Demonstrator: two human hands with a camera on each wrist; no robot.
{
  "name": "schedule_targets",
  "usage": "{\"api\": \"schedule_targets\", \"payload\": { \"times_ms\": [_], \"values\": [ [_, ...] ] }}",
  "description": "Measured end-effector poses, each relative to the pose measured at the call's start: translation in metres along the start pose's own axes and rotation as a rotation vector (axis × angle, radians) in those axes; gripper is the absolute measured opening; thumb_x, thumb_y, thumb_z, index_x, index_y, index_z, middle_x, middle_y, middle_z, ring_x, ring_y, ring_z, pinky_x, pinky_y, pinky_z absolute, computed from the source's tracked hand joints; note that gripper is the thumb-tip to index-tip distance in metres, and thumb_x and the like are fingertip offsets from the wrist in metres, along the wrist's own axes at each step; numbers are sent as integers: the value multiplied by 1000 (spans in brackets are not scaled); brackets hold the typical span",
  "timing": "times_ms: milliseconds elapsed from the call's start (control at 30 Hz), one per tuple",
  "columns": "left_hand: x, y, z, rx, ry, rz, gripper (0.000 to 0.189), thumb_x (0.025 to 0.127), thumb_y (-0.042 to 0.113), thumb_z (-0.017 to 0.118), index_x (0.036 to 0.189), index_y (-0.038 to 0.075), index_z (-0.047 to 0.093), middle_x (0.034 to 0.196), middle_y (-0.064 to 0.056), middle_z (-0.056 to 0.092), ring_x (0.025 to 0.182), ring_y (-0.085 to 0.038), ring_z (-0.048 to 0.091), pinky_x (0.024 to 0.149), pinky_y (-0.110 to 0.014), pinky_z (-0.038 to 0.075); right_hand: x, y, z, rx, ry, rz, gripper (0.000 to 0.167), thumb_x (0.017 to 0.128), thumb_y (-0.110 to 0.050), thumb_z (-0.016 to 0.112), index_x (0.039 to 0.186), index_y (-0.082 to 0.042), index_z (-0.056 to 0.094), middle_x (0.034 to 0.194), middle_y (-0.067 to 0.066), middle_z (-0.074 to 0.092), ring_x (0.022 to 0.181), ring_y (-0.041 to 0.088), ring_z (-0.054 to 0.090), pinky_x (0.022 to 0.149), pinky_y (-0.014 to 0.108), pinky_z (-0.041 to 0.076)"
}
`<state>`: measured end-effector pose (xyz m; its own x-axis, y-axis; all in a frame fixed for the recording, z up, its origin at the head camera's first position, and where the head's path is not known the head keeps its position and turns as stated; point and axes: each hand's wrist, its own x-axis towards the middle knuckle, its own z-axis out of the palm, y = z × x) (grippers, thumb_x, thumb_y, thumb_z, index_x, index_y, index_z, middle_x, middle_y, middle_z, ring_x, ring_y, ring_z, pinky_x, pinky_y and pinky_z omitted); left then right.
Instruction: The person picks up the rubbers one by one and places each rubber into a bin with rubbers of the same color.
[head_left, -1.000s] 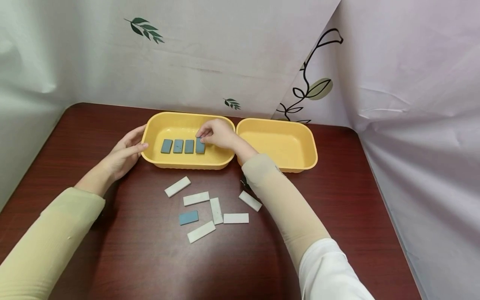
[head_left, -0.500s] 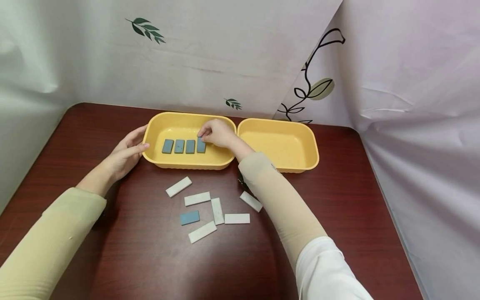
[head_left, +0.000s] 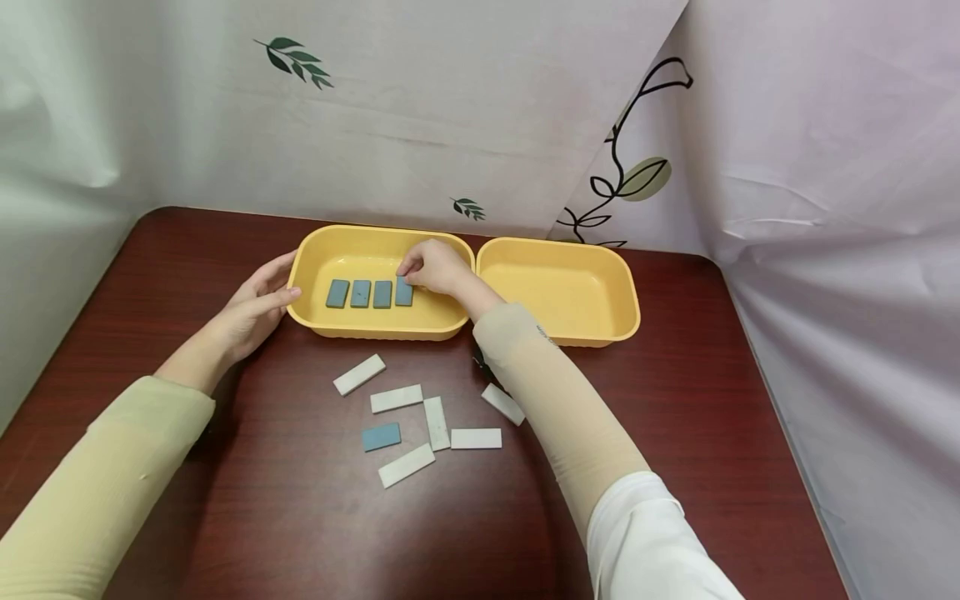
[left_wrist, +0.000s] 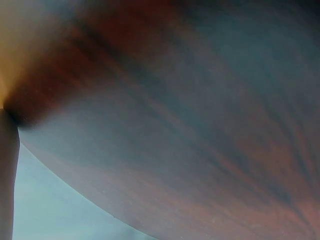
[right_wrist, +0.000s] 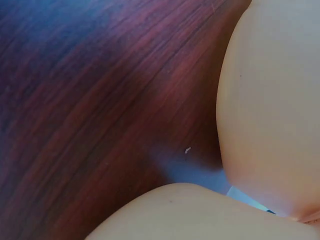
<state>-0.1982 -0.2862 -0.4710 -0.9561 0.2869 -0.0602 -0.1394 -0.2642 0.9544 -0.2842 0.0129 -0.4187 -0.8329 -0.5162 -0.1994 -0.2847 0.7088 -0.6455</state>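
Observation:
In the head view, my left hand point(head_left: 255, 310) holds the left end of the left yellow tray point(head_left: 382, 332), its thumb at the rim and its fingers along the outer wall. My right hand point(head_left: 437, 267) reaches into that tray and pinches the far end of a blue-grey rectangular tile point(head_left: 404, 293). This tile is the rightmost in a row. Beside it lie three more: a near tile point(head_left: 382, 294), a speckled middle tile point(head_left: 360, 293) and a leftmost tile point(head_left: 337, 293). Both wrist views show mostly blurred tabletop and parts of a hand or arm.
A second yellow tray point(head_left: 558, 283) with nothing in it adjoins the first on the right. On the dark red-brown table point(head_left: 300, 517), in front of the trays, lie several white strips point(head_left: 397, 398) and one blue tile point(head_left: 381, 437). The right forearm crosses beside the rightmost strip point(head_left: 503, 404).
The right forearm has shifted slightly left while the fingers stay on the same tile. The whole scene has drifted a little rightward in view. The left hand keeps its place on the tray.

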Motion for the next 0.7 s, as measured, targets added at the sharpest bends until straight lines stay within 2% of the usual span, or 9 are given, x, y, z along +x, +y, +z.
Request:
{"api": "schedule_targets", "payload": {
  "times_ms": [333,500,700],
  "values": [
    [0,-2,-2,-4,3,-1,58,107,-3,52,158,20,39,156,8,40,133,1,51,106,-13,42,-1,-1,0,-34,-19,14,16,101,-6,71,114,-4,79,115,12,79,103,20,71,85,22,54],
    [0,-2,-1,-12,-9,10,58,106,-4,51,158,18,39,154,9,43,134,-1,50,107,-13,42,-1,-2,-3,-18,-77,15,22,98,-3,73,119,-3,77,119,13,76,111,22,70,92,24,55],
    [-1,-2,-1,-46,-23,31,57,106,-7,51,157,17,41,152,10,47,135,-1,51,108,-13,43,0,-2,-6,-21,-152,8,34,91,-2,80,125,-2,73,123,12,72,112,20,63,98,25,52]
  ]
}}
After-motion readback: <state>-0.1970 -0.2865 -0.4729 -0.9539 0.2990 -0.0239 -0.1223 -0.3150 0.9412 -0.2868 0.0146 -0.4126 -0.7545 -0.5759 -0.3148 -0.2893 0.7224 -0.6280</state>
